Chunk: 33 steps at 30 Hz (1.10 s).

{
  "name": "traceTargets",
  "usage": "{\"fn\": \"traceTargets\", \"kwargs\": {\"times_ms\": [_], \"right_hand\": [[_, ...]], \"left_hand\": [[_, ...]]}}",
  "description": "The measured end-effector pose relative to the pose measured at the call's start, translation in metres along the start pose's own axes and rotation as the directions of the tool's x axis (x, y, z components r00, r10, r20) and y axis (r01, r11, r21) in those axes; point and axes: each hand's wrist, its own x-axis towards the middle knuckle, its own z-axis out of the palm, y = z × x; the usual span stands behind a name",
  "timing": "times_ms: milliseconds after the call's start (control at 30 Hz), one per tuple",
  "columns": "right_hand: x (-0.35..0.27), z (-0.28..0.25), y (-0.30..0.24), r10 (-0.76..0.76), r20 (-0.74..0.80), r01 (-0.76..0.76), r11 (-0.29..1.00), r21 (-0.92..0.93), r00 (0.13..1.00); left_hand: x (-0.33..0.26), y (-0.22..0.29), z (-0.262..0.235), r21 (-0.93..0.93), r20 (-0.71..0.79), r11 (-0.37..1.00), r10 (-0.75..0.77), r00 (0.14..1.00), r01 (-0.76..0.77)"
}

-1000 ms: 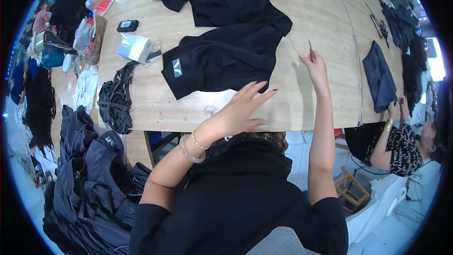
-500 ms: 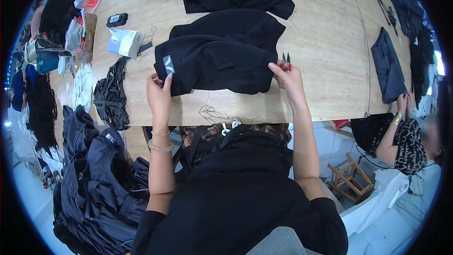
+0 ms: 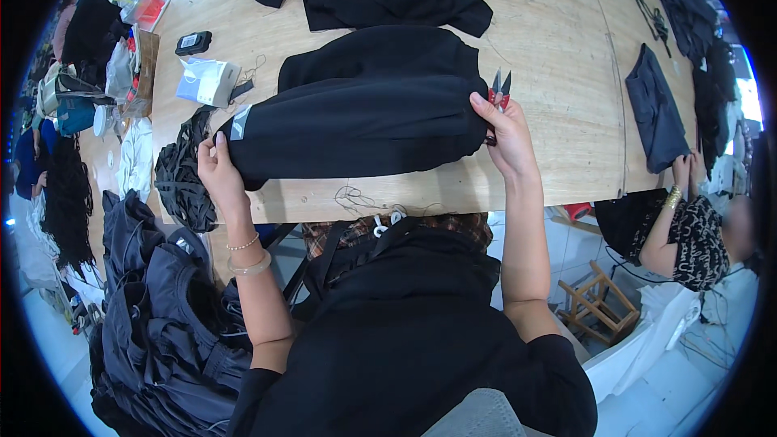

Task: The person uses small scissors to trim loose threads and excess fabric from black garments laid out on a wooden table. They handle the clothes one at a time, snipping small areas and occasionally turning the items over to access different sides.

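Evidently the step in hand is spreading a folded black garment (image 3: pixel 356 125) flat along the near edge of the wooden table (image 3: pixel 550 48), so it can be checked or trimmed. Off the table's left edge a heap of dark clothes (image 3: pixel 162 307) hangs, and a bundle of black cord (image 3: pixel 180 174) lies at the near-left corner. The left hand (image 3: pixel 217 171) pinches the garment's left end, fingers closed on the cloth. The right hand (image 3: pixel 506 133) grips the right end while also holding red-handled thread snips (image 3: pixel 499 89), blades pointing up. The next move probably calls for smoothing the cloth without letting it slide over the near edge. Bare wood lies right of the garment; a grey folded piece (image 3: pixel 655 109) sits towards the far-right edge.
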Motion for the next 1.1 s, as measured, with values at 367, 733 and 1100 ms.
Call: {"fn": "traceTargets", "kwargs": {"times_ms": [367, 733, 1100], "right_hand": [[0.012, -0.003, 0.018, 0.094, -0.133, -0.105, 0.992, -0.073, 0.987], [-0.012, 0.037, 0.016, 0.052, -0.273, -0.065, 0.997, -0.04, 0.961], [-0.019, 0.051, 0.009, 0.059, -0.251, -0.052, 0.998, 0.034, 0.966]], "left_hand": [[-0.023, -0.009, 0.004, 0.715, 0.19, 0.618, 0.277, 0.942, -0.326], [-0.132, 0.066, 0.168, -0.098, 0.526, 0.717, 0.626, 0.576, -0.69], [-0.137, 0.066, 0.161, 0.023, 0.574, 0.818, 0.46, 0.677, -0.575]]}}
